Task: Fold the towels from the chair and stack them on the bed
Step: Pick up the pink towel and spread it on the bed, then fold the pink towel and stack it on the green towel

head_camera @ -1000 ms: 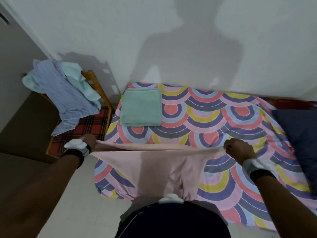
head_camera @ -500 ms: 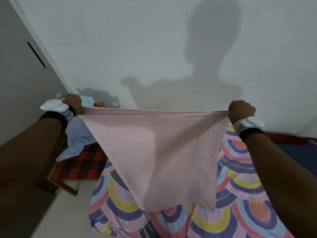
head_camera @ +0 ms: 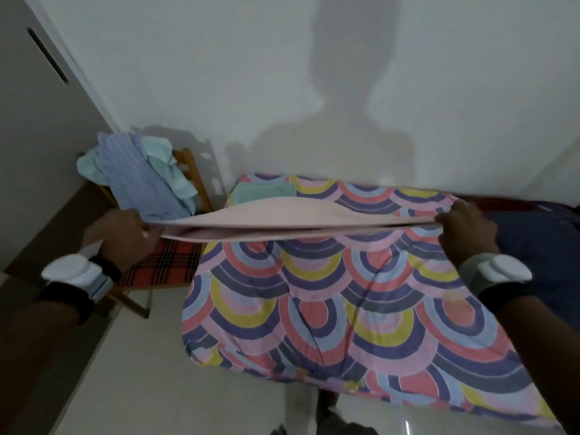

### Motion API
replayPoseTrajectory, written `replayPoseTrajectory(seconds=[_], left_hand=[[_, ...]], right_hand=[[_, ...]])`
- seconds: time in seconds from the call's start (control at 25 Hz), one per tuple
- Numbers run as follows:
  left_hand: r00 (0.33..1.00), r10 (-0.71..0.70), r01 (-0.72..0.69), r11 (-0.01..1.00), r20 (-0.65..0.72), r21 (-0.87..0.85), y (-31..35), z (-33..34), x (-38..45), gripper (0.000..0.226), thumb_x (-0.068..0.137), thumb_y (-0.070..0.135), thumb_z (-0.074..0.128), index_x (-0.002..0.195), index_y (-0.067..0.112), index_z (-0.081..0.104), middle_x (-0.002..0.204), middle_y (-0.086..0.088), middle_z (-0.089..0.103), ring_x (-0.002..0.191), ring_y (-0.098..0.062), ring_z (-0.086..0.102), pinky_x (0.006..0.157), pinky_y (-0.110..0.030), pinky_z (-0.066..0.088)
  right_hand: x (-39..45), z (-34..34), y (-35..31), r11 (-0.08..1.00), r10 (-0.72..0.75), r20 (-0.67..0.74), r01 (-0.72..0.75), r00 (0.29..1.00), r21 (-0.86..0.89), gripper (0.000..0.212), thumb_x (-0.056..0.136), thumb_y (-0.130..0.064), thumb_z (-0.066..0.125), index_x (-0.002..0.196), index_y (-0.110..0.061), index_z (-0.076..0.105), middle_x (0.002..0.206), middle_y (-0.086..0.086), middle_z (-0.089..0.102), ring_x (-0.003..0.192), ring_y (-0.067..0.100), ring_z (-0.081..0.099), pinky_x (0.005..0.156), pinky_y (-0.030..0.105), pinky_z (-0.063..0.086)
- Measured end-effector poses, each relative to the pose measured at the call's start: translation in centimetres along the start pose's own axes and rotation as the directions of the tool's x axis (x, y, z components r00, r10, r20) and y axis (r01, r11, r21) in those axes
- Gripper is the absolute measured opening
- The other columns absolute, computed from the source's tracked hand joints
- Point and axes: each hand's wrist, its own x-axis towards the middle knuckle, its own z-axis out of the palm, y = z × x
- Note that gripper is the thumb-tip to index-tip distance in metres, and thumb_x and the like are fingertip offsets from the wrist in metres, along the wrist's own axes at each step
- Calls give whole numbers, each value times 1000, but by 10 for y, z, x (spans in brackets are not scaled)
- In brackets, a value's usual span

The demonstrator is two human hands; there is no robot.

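Dark blue pillow (head_camera: 539, 240), perhaps, beside white wall (head_camera: 219, 73).

No readable text, labels or numbers anywhere (only patterned fabrics).

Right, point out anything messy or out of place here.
Only the unfolded towels heaped over the chair look messy. The pink towel is stretched level between both hands, and the green towel lies folded flat on the bed.

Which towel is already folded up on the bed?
The green towel at the bed's far left corner. It lies flat and folded; the pink towel is held in the air, and the others are heaped on the chair.
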Motion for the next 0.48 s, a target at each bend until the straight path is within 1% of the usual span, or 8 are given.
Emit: replayPoseTrajectory(seconds=[0.08,0.16,0.2,0.28,0.32,0.4,0.44,0.48], left_hand=[[995,-6,-8,991,101,131,6,24,-53,47,74,49,50,69,5,64,74,-22,65,65,-38,63,61,-38,48],[975,44,-97,966,219,240,14,48,-99,43,69,46,52,82,9,70,97,-18,66,91,-35,59,77,-45,45],[932,50,-153,953,360,263,9,69,-127,45,70,44,50,94,13,73,115,-14,64,109,-33,54,88,-47,41],[764,-57,-140,957,643,252,-2,105,-172,61,72,40,46,127,21,62,147,-7,45,140,-29,34,110,-50,25],[674,-87,-126,965,734,229,-9,124,-197,70,72,41,41,140,26,51,156,-6,34,146,-29,24,115,-51,15],[570,-54,-128,980,820,154,-13,144,-241,72,76,42,27,142,24,48,160,-7,26,149,-32,16,116,-55,5],[542,-47,-119,984,839,131,-12,153,-260,72,80,40,17,140,22,51,160,-7,25,150,-32,15,116,-55,3],[482,-43,-127,985,875,118,-9,156,-272,66,87,35,14,139,22,51,161,-7,22,150,-32,12,118,-53,2]], right_hand=[[-51,32,-5,999,-39,63,39,997,-13,19,71,8,70,86,-2,76,85,19,59,83,42,61,54,40,47],[-107,64,-8,997,-74,135,73,988,15,17,68,9,72,82,0,74,81,21,57,78,42,60,46,41,46],[-142,80,-10,995,-96,193,92,976,29,16,66,10,73,79,1,73,81,22,58,75,43,61,43,41,48],[-201,106,-14,993,-121,378,108,918,55,16,62,11,76,74,1,72,78,22,60,69,42,62,39,43,50],[-229,118,-15,993,-114,485,88,867,76,19,58,11,80,72,-1,72,75,21,61,64,41,63,37,42,50],[-280,136,-19,993,-109,632,61,768,98,31,47,7,89,71,-5,74,70,16,64,59,37,66,34,40,49],[-297,138,-22,994,-108,690,82,716,70,33,47,3,91,75,-7,75,73,13,65,62,35,68,36,40,52],[-309,139,-24,990,-120,751,138,649,39,31,58,-4,87,86,-10,75,83,11,68,73,32,70,46,42,56]])
